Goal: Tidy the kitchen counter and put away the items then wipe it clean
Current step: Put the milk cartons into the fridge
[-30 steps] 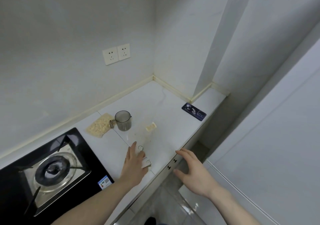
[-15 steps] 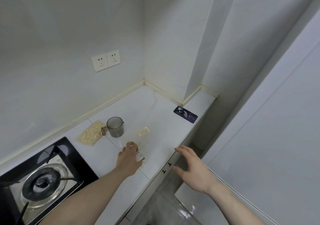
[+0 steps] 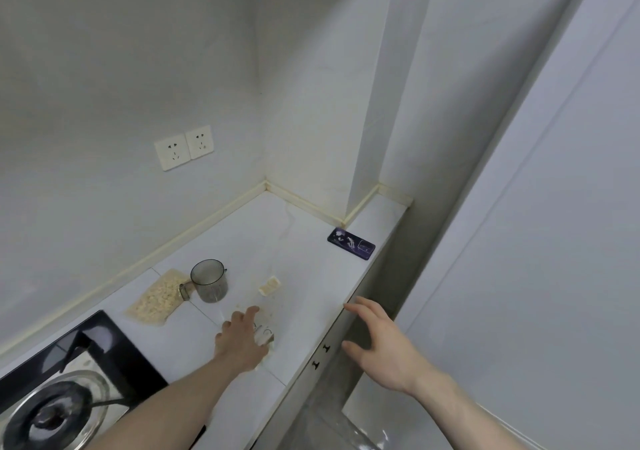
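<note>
Down on the white counter (image 3: 311, 269), the left hand (image 3: 240, 342) curls its grip around a small white wrapper (image 3: 265, 333), near the grey measuring cup (image 3: 209, 280); the right hand (image 3: 379, 342) hovers loosely spread, holding nothing, beyond the counter's edge
</note>
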`<state>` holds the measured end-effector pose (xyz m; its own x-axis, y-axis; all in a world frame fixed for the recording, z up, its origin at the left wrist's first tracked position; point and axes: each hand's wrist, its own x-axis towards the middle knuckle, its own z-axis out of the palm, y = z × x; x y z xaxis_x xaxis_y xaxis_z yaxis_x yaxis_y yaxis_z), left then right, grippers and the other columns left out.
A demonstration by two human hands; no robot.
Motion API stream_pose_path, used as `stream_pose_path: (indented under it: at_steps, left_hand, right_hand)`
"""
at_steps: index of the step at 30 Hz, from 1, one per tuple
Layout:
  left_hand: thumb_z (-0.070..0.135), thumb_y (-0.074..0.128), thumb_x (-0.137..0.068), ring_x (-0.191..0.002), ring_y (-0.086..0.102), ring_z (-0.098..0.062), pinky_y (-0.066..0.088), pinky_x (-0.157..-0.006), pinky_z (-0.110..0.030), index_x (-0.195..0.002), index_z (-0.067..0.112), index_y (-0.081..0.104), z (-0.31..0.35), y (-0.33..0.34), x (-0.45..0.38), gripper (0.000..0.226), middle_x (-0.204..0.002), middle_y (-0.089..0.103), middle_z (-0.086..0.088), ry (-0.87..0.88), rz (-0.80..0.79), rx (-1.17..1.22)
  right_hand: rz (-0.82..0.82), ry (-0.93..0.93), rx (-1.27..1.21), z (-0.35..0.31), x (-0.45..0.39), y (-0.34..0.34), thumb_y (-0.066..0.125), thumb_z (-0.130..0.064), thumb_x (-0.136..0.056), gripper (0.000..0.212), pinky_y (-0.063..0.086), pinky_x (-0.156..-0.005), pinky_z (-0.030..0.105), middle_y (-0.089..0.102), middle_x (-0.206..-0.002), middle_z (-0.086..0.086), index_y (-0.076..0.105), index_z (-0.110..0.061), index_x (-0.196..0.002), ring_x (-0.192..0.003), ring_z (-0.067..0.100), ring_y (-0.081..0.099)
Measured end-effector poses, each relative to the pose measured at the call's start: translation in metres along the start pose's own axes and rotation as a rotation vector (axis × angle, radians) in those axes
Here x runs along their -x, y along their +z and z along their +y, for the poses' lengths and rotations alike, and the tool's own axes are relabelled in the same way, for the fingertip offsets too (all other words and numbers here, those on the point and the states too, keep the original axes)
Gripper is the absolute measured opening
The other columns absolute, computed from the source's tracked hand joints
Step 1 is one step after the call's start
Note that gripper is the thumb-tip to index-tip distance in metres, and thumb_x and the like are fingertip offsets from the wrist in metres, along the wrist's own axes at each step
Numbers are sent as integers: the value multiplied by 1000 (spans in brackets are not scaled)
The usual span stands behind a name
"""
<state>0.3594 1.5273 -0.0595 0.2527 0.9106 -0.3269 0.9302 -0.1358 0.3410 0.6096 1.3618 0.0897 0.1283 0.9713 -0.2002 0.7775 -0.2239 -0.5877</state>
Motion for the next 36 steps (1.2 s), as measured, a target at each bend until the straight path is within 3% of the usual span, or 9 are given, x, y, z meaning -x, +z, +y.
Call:
stream_pose_path:
  at_steps: [8,14,20,25,28,31,34,36]
  left_hand:
    - [66,67,-71,-118,53,-23,45,-97,-41,-135,31,31,15,-11,1,80,-131,52,3,-50,40,160]
    - [56,75,-56,-101,57,-19,48,-84,-38,-129,40,36,65,-74,16,84,-120,57,7,194,106,283]
    - [50,75,-51,-94,57,-17,46,-76,-34,-124,45,40,132,-161,27,81,-107,58,10,419,228,348]
    - [53,75,-48,-92,60,-18,48,-74,-34,-123,43,45,166,-209,37,82,-102,61,11,521,312,336]
    - [48,78,-48,-94,60,-17,51,-79,-35,-123,45,44,176,-222,40,82,-107,61,12,558,318,327]
    - [50,78,-47,-92,61,-17,53,-79,-37,-122,47,44,183,-229,42,82,-107,62,12,586,306,336]
    - [50,77,-45,-89,62,-14,55,-77,-37,-120,47,44,186,-231,48,81,-106,62,15,604,287,362]
    - [46,78,-46,-83,65,-13,57,-72,-37,-119,48,45,182,-229,51,80,-105,61,17,598,274,388]
  right_hand:
    - [25,8,31,1,7,-14,62,-37,-93,67,22,-120,21,20,-164,-12,35,-30,-154,-150,11,28]
    - [123,-42,164,-5,4,-49,60,-37,-92,64,23,-123,28,22,-164,-9,37,-32,-152,-150,13,25]
    - [295,-136,625,-35,-9,-110,58,-31,-88,60,22,-121,40,42,-154,-1,46,-26,-147,-142,26,38]
    - [152,63,1085,-48,-17,-135,57,-34,-90,50,2,-124,54,56,-137,13,54,-14,-136,-134,37,44]
    - [-25,191,1344,-58,-14,-141,55,-38,-97,57,-7,-123,57,49,-149,17,48,-8,-145,-144,37,35]
    - [-119,260,1505,-64,-15,-139,49,-42,-103,57,-2,-122,56,39,-158,12,44,-11,-150,-150,37,24]
    - [-98,307,1505,-67,-18,-136,49,-40,-103,53,10,-122,48,42,-155,10,48,-10,-147,-146,35,29]
    - [-68,309,1503,-67,-22,-132,52,-40,-103,54,10,-122,48,40,-156,11,47,-10,-148,-147,35,28]
